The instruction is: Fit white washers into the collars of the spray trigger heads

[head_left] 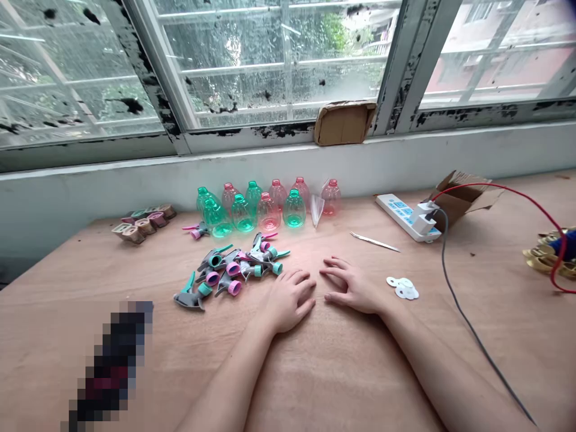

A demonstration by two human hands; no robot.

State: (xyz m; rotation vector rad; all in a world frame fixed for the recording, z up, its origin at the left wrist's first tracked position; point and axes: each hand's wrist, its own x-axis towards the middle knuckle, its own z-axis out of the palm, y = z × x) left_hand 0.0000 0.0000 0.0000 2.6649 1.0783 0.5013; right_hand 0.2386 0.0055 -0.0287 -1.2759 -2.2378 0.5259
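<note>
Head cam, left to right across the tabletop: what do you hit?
Small pink-and-tan plastic parts → spray trigger heads → left hand → right hand → white washers → cardboard box → gold-coloured pieces

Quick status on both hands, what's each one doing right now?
Left hand: open, resting on the wooden table, holding nothing, beside the pile of spray trigger heads.
Right hand: open, resting on the table, holding nothing.
</note>
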